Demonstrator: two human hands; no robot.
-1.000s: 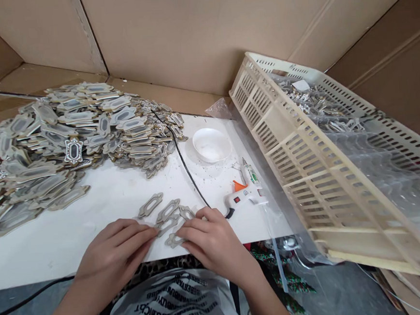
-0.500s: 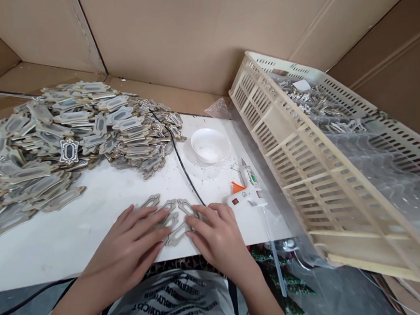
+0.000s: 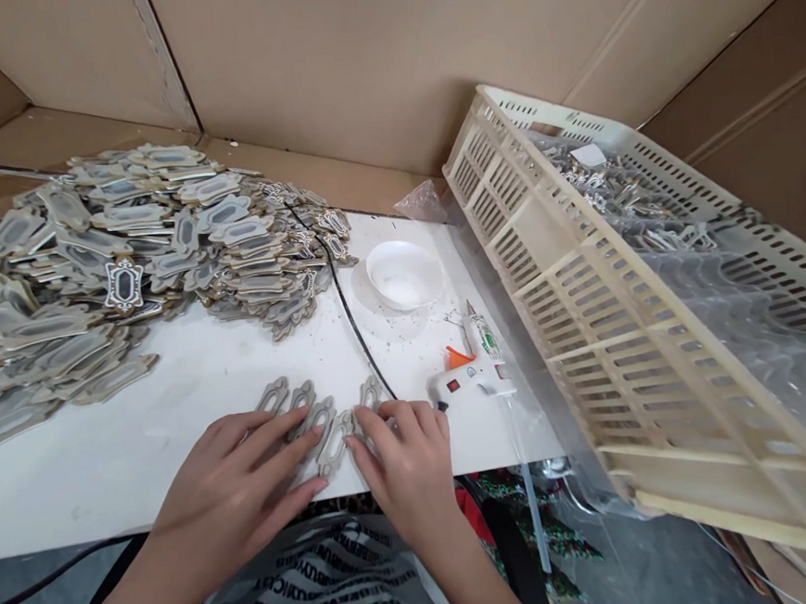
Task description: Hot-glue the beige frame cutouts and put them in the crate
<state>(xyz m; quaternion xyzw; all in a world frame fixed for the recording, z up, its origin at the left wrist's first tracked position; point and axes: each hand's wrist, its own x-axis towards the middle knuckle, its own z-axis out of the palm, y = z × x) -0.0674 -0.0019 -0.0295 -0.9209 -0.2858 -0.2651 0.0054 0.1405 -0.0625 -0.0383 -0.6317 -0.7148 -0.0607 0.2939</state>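
Several small grey ornate frames (image 3: pixel 324 423) lie in a slanting row on the white table between my hands. My left hand (image 3: pixel 245 468) rests over the row, fingers stretched out and apart, fingertips touching the frames. My right hand (image 3: pixel 404 451) has its thumb and forefinger closed at the upper end of the nearest frame (image 3: pixel 333 445). Its other fingers are curled, close to one more frame (image 3: pixel 370 393) lying apart on the right. My fingers cover parts of the frames.
A big heap of similar frames (image 3: pixel 126 240) fills the back left. A white bowl (image 3: pixel 405 279), a glue gun (image 3: pixel 475 380) and its black cable (image 3: pixel 356 329) lie right of centre. A cream plastic crate (image 3: pixel 569 280) stands at the right. Cardboard walls (image 3: pixel 329 66) close off the back.
The frames between my hands now lie in a more even row. One frame on the right sits farther from the others. My right hand's fingers have curled in more.
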